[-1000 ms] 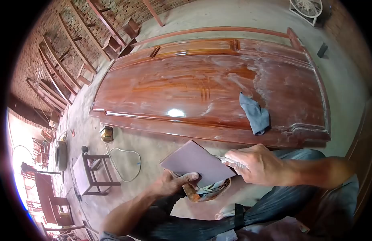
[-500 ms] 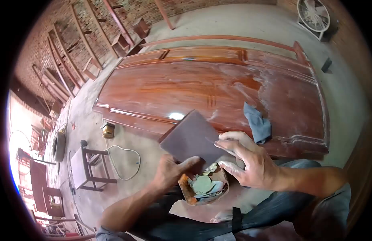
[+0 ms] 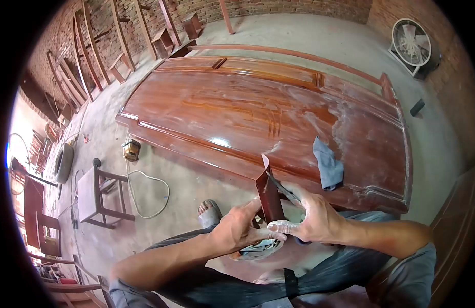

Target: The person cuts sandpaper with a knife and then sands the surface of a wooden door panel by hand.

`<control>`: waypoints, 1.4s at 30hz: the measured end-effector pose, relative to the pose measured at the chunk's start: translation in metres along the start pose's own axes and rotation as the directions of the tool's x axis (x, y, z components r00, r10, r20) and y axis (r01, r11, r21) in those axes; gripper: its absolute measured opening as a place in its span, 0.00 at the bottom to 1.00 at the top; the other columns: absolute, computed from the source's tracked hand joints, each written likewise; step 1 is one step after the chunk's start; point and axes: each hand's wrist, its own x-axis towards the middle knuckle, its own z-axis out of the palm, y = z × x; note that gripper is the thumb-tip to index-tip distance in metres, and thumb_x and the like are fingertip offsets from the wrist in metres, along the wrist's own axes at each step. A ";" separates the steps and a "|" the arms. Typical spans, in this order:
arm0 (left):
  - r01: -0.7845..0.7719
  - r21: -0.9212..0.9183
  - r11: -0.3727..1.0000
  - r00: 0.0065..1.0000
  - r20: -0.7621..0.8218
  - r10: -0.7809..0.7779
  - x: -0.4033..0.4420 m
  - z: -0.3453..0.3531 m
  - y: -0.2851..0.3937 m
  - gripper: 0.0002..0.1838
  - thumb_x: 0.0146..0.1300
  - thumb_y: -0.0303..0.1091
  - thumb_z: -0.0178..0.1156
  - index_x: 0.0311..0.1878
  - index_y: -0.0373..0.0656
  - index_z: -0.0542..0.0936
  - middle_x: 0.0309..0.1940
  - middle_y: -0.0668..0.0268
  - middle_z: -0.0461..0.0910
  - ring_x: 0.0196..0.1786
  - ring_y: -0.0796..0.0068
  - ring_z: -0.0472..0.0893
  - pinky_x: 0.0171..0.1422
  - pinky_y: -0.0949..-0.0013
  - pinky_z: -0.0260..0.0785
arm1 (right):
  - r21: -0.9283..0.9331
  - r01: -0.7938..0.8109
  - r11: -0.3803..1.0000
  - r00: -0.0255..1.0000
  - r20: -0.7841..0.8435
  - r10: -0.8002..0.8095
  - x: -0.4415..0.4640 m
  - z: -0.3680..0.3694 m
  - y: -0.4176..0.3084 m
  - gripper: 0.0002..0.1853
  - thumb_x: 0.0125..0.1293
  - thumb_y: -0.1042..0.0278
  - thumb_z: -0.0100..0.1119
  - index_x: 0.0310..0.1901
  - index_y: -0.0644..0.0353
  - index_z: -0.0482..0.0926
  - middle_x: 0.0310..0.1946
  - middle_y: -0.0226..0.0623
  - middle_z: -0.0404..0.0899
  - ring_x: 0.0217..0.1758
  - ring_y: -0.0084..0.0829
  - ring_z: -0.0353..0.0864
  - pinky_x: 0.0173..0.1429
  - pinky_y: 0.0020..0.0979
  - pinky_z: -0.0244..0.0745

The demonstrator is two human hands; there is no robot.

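Both hands grip a sheet of sandpaper (image 3: 270,200), reddish-brown on the face toward me and bent along its length, with its upper end curling. My left hand (image 3: 237,226) is closed on its lower left side. On the other side, my right hand (image 3: 318,214), dusted white, pinches the sheet between thumb and fingers. A container (image 3: 258,251) with scraps in it sits below the hands, mostly hidden by them. Beyond the hands lies a large glossy wooden panel (image 3: 196,110) with whitish dust streaks. A blue-grey cloth (image 3: 328,164) rests on its near right part.
On the left floor stand a small stool (image 3: 96,197), a yellowish can-like object (image 3: 131,150), a looped pale cord (image 3: 163,203) and a tyre (image 3: 64,163). A fan (image 3: 412,46) stands at the back right. Wooden posts (image 3: 119,36) lean against the brick wall.
The sandpaper has gone from a flat, tilted sheet to a bent, narrow upright shape. My hands have come closer together around it. The view has shifted slightly, and a sandalled foot now shows.
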 end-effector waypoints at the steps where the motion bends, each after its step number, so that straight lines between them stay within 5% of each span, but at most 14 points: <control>1: -0.013 0.006 1.000 1.000 -0.003 0.013 0.000 0.000 0.000 0.35 0.59 0.48 0.79 0.63 0.42 0.77 0.41 0.50 0.87 0.44 0.49 0.88 0.49 0.53 0.79 | 0.021 0.028 0.999 0.999 -0.024 -0.028 0.000 0.001 0.001 0.46 0.63 0.48 0.78 0.72 0.72 0.66 0.63 0.59 0.79 0.71 0.43 0.79 0.74 0.41 0.73; 3: -0.035 0.016 0.999 0.999 -0.010 0.036 0.001 -0.001 0.001 0.34 0.59 0.48 0.79 0.63 0.42 0.77 0.42 0.51 0.87 0.45 0.53 0.88 0.50 0.55 0.79 | 0.061 0.085 0.994 0.994 -0.072 -0.081 -0.002 0.004 0.003 0.41 0.67 0.51 0.75 0.71 0.71 0.68 0.61 0.57 0.81 0.68 0.40 0.81 0.72 0.40 0.73; 5: 0.170 -0.124 0.978 0.985 0.038 -0.166 0.004 -0.007 0.015 0.32 0.61 0.47 0.78 0.63 0.42 0.78 0.42 0.54 0.87 0.44 0.62 0.88 0.50 0.59 0.79 | 0.122 0.044 0.992 0.999 -0.031 -0.041 -0.001 -0.001 0.002 0.35 0.72 0.55 0.69 0.70 0.71 0.69 0.59 0.55 0.81 0.64 0.37 0.81 0.69 0.39 0.74; 8: 0.255 -0.295 0.921 0.966 0.033 -0.256 0.005 -0.011 0.015 0.24 0.73 0.47 0.68 0.62 0.41 0.81 0.42 0.62 0.89 0.45 0.77 0.84 0.51 0.66 0.78 | 0.161 0.094 0.982 0.994 -0.072 -0.083 0.000 -0.003 0.018 0.23 0.78 0.62 0.58 0.65 0.70 0.73 0.51 0.45 0.83 0.55 0.29 0.79 0.61 0.35 0.75; 10: 0.330 -0.282 0.901 0.939 -0.003 -0.345 0.006 -0.013 0.004 0.22 0.77 0.47 0.62 0.61 0.38 0.83 0.45 0.62 0.89 0.46 0.78 0.83 0.53 0.67 0.78 | 0.071 0.018 0.997 0.984 -0.181 -0.005 0.000 -0.011 0.027 0.18 0.76 0.60 0.59 0.54 0.70 0.77 0.38 0.49 0.84 0.39 0.36 0.81 0.47 0.40 0.77; 11: 0.369 -0.277 0.887 0.921 -0.018 -0.388 0.006 -0.015 -0.003 0.22 0.80 0.47 0.59 0.61 0.37 0.83 0.46 0.63 0.89 0.47 0.79 0.83 0.54 0.67 0.77 | 0.185 0.033 0.982 0.958 -0.285 0.021 0.003 -0.011 0.012 0.13 0.77 0.63 0.59 0.46 0.67 0.78 0.31 0.44 0.79 0.33 0.29 0.74 0.40 0.38 0.74; 12: 0.339 -0.353 0.872 0.923 -0.052 -0.380 0.007 -0.016 -0.009 0.21 0.79 0.46 0.60 0.61 0.37 0.83 0.46 0.63 0.88 0.48 0.79 0.83 0.55 0.67 0.77 | 0.083 0.089 0.993 0.926 -0.373 -0.052 0.007 -0.012 0.026 0.11 0.78 0.65 0.57 0.43 0.66 0.79 0.27 0.42 0.78 0.32 0.27 0.74 0.38 0.38 0.73; 14: 0.268 -0.496 0.826 0.921 -0.120 -0.371 0.008 -0.019 -0.023 0.21 0.79 0.44 0.60 0.61 0.37 0.83 0.48 0.65 0.88 0.50 0.79 0.82 0.58 0.67 0.76 | 0.047 -0.173 0.984 0.917 -0.358 0.178 0.009 -0.029 0.032 0.11 0.78 0.66 0.57 0.42 0.67 0.80 0.26 0.41 0.78 0.31 0.27 0.74 0.37 0.38 0.73; 15: 0.274 -0.616 0.739 0.913 -0.076 -0.402 0.010 -0.023 -0.026 0.19 0.79 0.42 0.60 0.62 0.37 0.83 0.51 0.65 0.87 0.53 0.78 0.82 0.61 0.67 0.75 | -0.023 -0.004 1.000 0.896 -0.444 -0.007 0.014 -0.032 0.043 0.11 0.77 0.66 0.57 0.41 0.67 0.80 0.25 0.39 0.79 0.30 0.28 0.75 0.37 0.40 0.73; 21: 0.276 -0.667 0.693 0.830 -0.199 -0.522 0.015 -0.033 -0.050 0.11 0.74 0.35 0.62 0.50 0.37 0.83 0.37 0.66 0.83 0.38 0.75 0.81 0.45 0.69 0.74 | 0.311 -0.030 0.950 0.904 -0.396 0.159 0.025 -0.043 0.079 0.15 0.77 0.66 0.58 0.56 0.69 0.82 0.43 0.38 0.87 0.45 0.24 0.81 0.53 0.33 0.78; 30: 0.280 -0.611 0.741 0.808 -0.266 -0.525 0.016 -0.032 -0.033 0.11 0.75 0.36 0.61 0.47 0.38 0.84 0.33 0.67 0.82 0.36 0.77 0.78 0.42 0.69 0.70 | 0.585 -0.109 0.804 0.897 -0.291 0.333 0.026 -0.042 0.060 0.15 0.78 0.68 0.60 0.58 0.68 0.82 0.49 0.36 0.86 0.49 0.22 0.81 0.55 0.31 0.79; 42: 0.157 -0.679 0.717 0.819 -0.316 -0.479 0.016 -0.025 -0.063 0.13 0.78 0.33 0.61 0.58 0.35 0.81 0.48 0.60 0.86 0.46 0.73 0.84 0.52 0.63 0.80 | 0.066 -0.038 0.997 0.932 -0.357 0.060 0.024 -0.031 0.041 0.15 0.75 0.62 0.66 0.52 0.68 0.85 0.40 0.44 0.90 0.41 0.27 0.84 0.51 0.35 0.79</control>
